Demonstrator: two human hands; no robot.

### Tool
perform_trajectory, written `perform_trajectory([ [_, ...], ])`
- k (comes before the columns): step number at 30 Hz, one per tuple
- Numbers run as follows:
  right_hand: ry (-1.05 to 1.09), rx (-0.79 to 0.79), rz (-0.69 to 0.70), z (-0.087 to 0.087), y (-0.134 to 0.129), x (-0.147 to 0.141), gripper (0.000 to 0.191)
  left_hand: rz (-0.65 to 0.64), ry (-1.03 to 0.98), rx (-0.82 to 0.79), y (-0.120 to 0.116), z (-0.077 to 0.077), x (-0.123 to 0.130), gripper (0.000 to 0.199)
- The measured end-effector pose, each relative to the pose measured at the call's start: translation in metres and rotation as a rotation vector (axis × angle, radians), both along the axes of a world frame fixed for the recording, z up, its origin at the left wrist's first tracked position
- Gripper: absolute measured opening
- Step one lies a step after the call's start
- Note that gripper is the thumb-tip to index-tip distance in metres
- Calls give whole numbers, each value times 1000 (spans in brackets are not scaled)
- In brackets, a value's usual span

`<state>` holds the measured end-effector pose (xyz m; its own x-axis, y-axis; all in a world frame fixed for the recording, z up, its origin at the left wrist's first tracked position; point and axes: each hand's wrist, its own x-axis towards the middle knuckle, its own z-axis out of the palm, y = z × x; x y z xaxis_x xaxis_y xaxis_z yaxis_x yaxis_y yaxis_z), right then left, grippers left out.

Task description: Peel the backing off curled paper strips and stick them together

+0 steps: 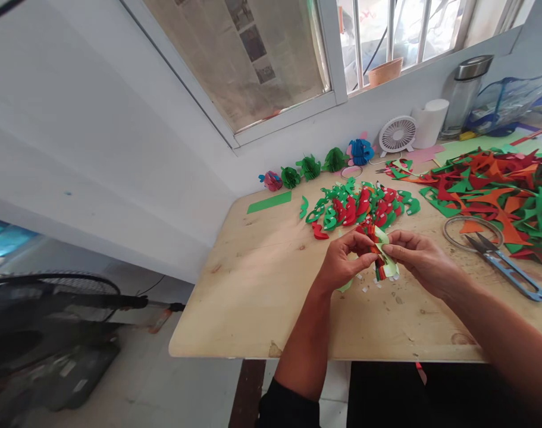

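My left hand (347,259) pinches the left side of a folded stack of red, orange and green paper (376,255) above the wooden table. My right hand (416,255) pinches a pale green paper piece (389,266) at the stack's right side. Both hands' fingertips almost meet at the stack. Just behind them lies a pile of cut green and red paper shapes (350,208), several with small white squares on them. Small white bits (376,284) are scattered on the table below my hands.
Blue snips (511,271) and a ring (449,236) lie right of my hands, beside heaped paper scraps (498,199). Paper balls (310,168), a small fan (397,135) and a glass bottle (464,98) stand along the wall. A green strip (269,202) lies at the table's back left.
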<state>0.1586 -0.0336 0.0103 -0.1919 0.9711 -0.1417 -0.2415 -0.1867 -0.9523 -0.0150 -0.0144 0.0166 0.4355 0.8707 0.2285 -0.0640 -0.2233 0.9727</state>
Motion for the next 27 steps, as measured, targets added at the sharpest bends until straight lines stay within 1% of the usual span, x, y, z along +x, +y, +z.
perform_trajectory([
  [4, 20, -35, -9, 1, 0, 0, 28, -1, 8, 0, 0, 0, 0, 22],
  [11, 7, -26, 9, -1, 1, 0, 28, -34, 12, 0, 2, -5, 0, 25],
  [14, 4, -16, 4, -2, 2, 0, 30, -17, 5, -2, 1, -6, 1, 25],
  [20, 9, -28, -4, 0, 0, -1, 29, 10, -23, -20, 1, -7, 4, 19],
  [27, -80, 33, -29, 1, 1, -2, 31, 63, 30, -17, -1, -5, 7, 17],
])
